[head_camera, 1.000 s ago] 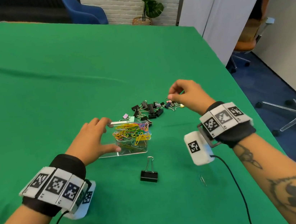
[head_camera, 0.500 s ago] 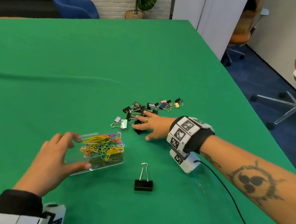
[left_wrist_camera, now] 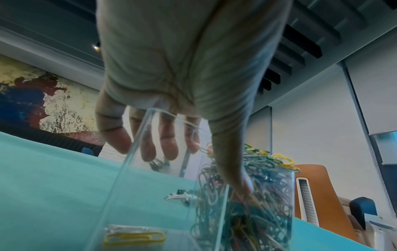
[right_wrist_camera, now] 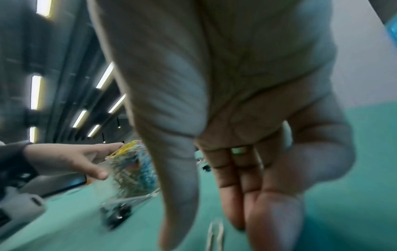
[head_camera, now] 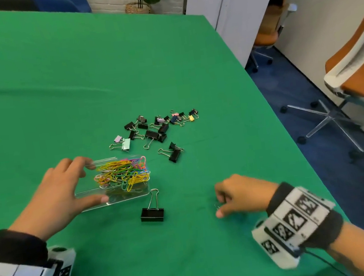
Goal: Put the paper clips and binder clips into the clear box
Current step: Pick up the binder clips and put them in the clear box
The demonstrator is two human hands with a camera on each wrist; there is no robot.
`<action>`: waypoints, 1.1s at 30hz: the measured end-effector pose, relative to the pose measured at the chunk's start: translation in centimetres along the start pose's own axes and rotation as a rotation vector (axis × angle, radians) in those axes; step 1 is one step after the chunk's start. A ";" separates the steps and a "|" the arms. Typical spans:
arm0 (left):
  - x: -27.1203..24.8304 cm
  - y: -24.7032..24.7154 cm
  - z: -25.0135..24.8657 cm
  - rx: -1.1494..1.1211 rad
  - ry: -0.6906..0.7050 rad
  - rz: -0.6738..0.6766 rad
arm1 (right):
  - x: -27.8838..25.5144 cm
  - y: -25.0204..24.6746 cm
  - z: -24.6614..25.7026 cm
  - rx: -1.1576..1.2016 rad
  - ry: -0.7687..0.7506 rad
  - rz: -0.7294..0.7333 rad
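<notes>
My left hand [head_camera: 95,181] grips the clear box [head_camera: 115,202], thumb on its near wall and fingers on the far wall [left_wrist_camera: 137,169]. The box holds a heap of coloured paper clips [head_camera: 123,173], and one yellow clip [left_wrist_camera: 134,238] lies apart near the camera. My right hand [head_camera: 219,206] hovers low over a silver paper clip [right_wrist_camera: 216,237] lying on the cloth, thumb and fingertips on either side of it and apart. A large black binder clip [head_camera: 152,213] lies just in front of the box. Several small binder clips [head_camera: 159,129] are scattered beyond it.
Everything sits on a green tablecloth [head_camera: 76,82]. The table's right edge [head_camera: 293,146] drops off not far past my right hand. Orange office chairs [head_camera: 357,73] stand on the floor to the right.
My right hand has left the binder clip pile and come back toward me to the silver paper clip at the near right. My left hand keeps hold of the box.
</notes>
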State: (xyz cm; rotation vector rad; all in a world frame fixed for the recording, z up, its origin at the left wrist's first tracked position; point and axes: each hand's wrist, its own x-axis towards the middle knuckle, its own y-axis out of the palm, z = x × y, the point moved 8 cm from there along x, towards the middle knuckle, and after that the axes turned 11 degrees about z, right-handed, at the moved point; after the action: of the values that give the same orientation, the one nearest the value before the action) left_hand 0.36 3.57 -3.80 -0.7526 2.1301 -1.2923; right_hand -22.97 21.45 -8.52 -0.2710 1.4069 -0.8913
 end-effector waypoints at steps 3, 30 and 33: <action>-0.1 0.4 -0.9 -0.011 0.011 0.014 | 0.3 1.2 0.1 0.023 0.038 -0.072; 0.3 1.1 -2.9 -0.014 0.033 0.024 | -1.8 -12.1 10.9 0.217 -0.410 -0.648; 0.3 1.1 -2.9 -0.020 0.031 0.024 | -2.1 -14.2 7.0 0.303 -0.329 -0.734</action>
State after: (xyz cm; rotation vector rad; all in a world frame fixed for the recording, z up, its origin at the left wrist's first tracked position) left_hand -2.10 5.54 -3.71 -0.7176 2.1730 -1.2794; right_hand -21.60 11.21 3.65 -0.6914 0.8404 -1.5599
